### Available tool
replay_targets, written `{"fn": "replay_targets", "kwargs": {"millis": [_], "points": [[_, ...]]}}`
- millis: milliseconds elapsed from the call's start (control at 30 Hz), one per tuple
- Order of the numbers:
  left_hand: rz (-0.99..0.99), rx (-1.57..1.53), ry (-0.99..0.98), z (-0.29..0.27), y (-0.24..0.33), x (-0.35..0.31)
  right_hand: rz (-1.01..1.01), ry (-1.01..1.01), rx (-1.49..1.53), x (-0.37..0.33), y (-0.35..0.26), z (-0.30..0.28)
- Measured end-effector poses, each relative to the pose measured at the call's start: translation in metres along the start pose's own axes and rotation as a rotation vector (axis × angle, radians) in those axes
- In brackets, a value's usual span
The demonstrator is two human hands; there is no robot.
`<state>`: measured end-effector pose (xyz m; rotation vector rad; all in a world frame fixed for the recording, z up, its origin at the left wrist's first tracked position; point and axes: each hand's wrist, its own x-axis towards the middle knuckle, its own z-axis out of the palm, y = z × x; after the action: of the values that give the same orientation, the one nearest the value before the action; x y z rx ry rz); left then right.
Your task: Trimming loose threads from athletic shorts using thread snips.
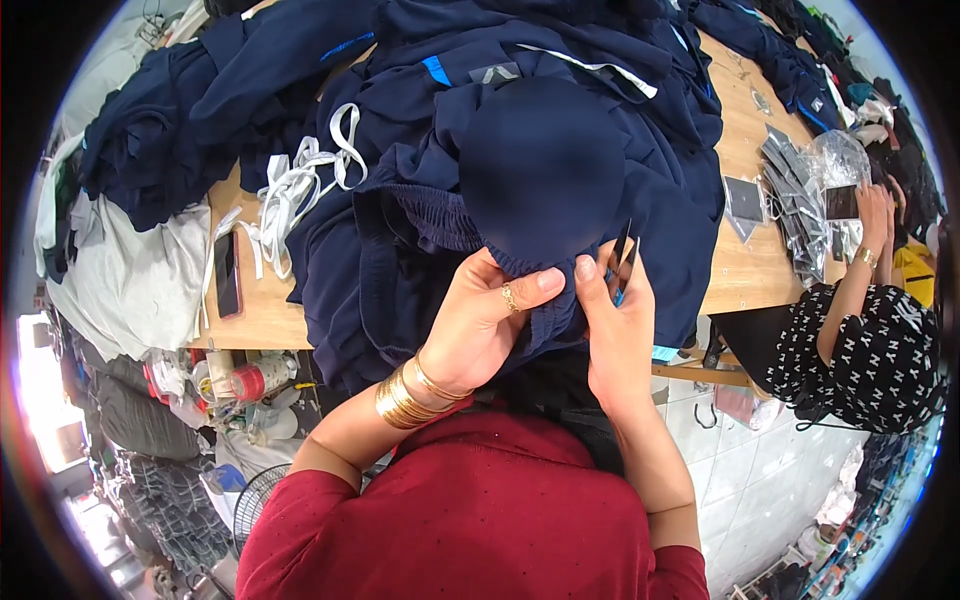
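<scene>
Here, navy waistband (550, 320) at fingertips (548, 281): left hand (482, 325) pinching, right hand (620, 325) pinching, holding snips (623, 244).

wearer's two hands (478, 325), one thread snipper (623, 240), one ring (509, 296)

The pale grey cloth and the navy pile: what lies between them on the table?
In the head view, a dark phone and tangled white cord, its loops reaching onto the navy pile.

Pale wooden table (745, 279) above a light tiled floor (735, 480), bright white glare (38, 395) at far left
</scene>
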<state>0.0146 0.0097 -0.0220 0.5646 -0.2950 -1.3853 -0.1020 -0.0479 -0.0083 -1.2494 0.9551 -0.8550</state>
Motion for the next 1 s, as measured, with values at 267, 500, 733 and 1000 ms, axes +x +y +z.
{"fn": "replay_targets", "kwargs": {"millis": [267, 500, 733, 1000], "points": [[-0.051, -0.003, 0.023, 0.002, 0.002, -0.003, -0.329, 0.056, -0.065, -0.009, -0.002, -0.016], [-0.162, 0.021, 0.102, 0.003, 0.006, -0.005, -0.579, 0.01, -0.721, -0.011, -0.019, -0.031], [-0.159, 0.059, 0.125, 0.006, 0.007, -0.005, -0.62, -0.011, -0.765, -0.009, -0.021, -0.027], [-0.165, 0.057, 0.122, 0.004, 0.007, -0.006, -0.665, 0.001, -0.808, -0.007, -0.018, -0.027]]}}
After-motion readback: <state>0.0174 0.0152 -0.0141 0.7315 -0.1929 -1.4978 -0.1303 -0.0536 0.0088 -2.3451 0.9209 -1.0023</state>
